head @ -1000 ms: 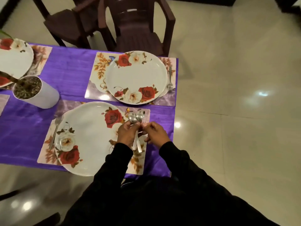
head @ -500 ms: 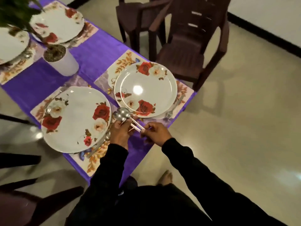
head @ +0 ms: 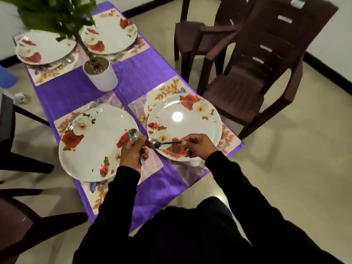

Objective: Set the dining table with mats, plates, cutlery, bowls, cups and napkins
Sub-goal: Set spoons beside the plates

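My left hand [head: 133, 151] grips a metal spoon [head: 133, 135] whose bowl sticks up over the edge of the near left plate [head: 91, 147]. My right hand [head: 198, 146] pinches the handle of a second spoon [head: 155, 143], held level above the near edge of the near right plate [head: 184, 119]. Both rose-patterned plates lie on floral mats [head: 171, 90] on the purple tablecloth [head: 133, 77]. A fork [head: 201, 164] peeks out under the right plate. Two more plates [head: 112, 33] on mats sit at the far end.
A potted plant in a white pot [head: 102, 77] stands mid-table. Stacked dark brown chairs [head: 253, 73] stand to the right of the table, and dark chair parts [head: 17, 221] are at the left. A blue object [head: 6, 79] is at the far left edge.
The two spoons were held together between both hands; now they are apart, one in each hand. My right hand has moved right over the near right plate. The view has swung round.
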